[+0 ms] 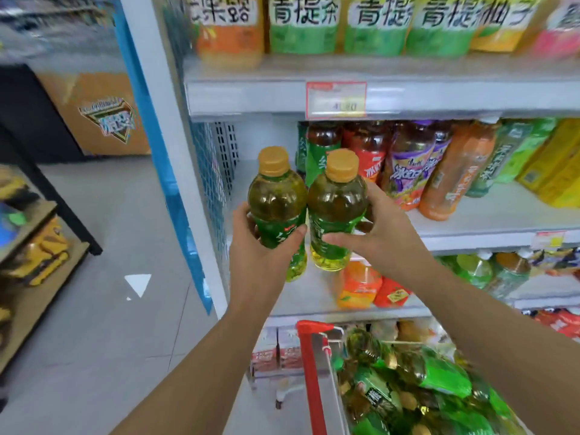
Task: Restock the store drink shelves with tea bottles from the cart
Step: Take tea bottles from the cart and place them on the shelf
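Two green-labelled tea bottles with orange caps are held upright, side by side and almost touching, in front of the middle shelf (489, 227). The left bottle (277, 202) is gripped around its label by the left hand (260, 246), the thumb pressed across the front. The right bottle (335, 211) is clasped by the right hand (376, 237), fingers curled behind it and thumb laid on the label. A bare stretch of shelf is seen at about 12 o'clock from the bottles, with standing drink bottles (408, 164) at 2 o'clock. The cart (314, 372), red-edged, is placed at 5 o'clock below the hands, and it appears to be filled with more green tea bottles (423, 387), though they are blurred.
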Action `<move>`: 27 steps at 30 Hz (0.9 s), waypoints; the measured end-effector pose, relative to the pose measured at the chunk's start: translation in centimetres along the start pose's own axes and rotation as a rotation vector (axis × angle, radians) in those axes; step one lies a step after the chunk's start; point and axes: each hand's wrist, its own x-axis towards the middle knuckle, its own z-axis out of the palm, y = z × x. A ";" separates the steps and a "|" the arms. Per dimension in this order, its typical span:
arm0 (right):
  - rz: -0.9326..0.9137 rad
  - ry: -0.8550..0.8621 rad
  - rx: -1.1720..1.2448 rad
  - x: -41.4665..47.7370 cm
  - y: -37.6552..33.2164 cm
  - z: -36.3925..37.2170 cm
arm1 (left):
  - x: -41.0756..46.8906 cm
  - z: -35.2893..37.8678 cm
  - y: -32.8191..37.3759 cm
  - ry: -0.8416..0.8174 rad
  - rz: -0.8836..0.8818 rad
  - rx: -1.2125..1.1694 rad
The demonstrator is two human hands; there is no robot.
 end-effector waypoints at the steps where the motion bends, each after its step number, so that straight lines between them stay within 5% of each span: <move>1: -0.028 0.014 0.007 1.0 -0.4 0.4 | 0.9 -0.4 0.3 0.019 0.023 0.004; 18: -0.022 0.023 0.172 15.3 5.9 8.8 | 13.3 -1.7 -3.8 0.153 0.120 0.114; 24: -0.032 -0.011 -0.039 17.3 7.0 9.9 | 14.7 -1.6 -5.5 0.167 0.164 0.120; 27: -0.113 0.178 -0.218 14.2 8.0 10.3 | 14.8 -1.2 -6.4 0.134 0.198 0.139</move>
